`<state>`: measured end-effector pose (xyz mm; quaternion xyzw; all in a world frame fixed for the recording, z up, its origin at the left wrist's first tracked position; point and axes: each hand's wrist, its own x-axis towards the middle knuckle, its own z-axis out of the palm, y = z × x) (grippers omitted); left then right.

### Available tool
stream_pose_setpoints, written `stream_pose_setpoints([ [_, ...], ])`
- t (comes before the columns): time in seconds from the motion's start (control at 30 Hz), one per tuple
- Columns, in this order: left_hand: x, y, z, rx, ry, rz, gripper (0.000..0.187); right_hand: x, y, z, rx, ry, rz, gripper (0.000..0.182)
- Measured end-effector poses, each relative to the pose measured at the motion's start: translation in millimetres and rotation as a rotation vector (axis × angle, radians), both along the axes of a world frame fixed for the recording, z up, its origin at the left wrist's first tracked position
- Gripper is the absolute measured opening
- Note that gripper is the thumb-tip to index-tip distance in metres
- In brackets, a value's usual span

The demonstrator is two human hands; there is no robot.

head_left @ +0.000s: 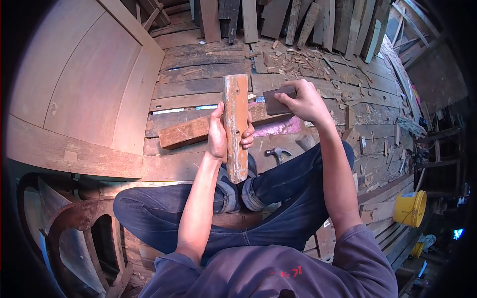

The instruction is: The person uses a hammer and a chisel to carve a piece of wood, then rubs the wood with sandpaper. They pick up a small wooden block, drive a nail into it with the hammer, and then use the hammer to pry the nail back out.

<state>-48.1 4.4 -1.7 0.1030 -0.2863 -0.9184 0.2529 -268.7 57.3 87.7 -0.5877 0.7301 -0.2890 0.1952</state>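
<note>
My left hand (217, 134) is wrapped round a worn wooden block (237, 114) with flaking, whitish patches, its long side upright in view above my crossed legs. To the right, my right hand (305, 102) grips a flat, dark brown rectangular piece (279, 101), thumb on its face. The piece is apart from the block. Behind both lies a thick reddish-brown beam (185, 132) slanting across the floor. A claw hammer (278, 154) rests on the boards near my right knee.
A panelled wooden door (94, 74) stands at the left, above a curved wooden frame (74, 218). Planks (250, 22) lean along the back. Wood chips (293, 62) litter the floorboards. A yellow bucket (408, 208) is at the right.
</note>
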Motion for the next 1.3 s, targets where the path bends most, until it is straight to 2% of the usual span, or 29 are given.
stream_pose_setpoints([
  [0.47, 1, 0, 2, -0.034, -0.055, 0.027, 0.074, -6, 1, 1, -0.021, 0.033, -0.034, 0.028],
  [0.77, 3, 0, 1, -0.021, -0.033, 0.006, 0.078, -7, 2, 0, -0.058, 0.012, -0.028, 0.026],
  [0.93, 2, -1, -3, -0.063, -0.085, 0.035, 0.076, -9, 1, -1, -0.088, 0.008, -0.076, 0.026],
  [0.97, 2, -1, -4, -0.068, -0.097, 0.043, 0.075, -9, 2, -3, -0.158, 0.013, -0.090, 0.026],
  [1.3, -5, -1, -8, -0.167, -0.294, 0.151, 0.064, -14, 3, 0, -0.160, -0.035, -0.089, 0.031],
])
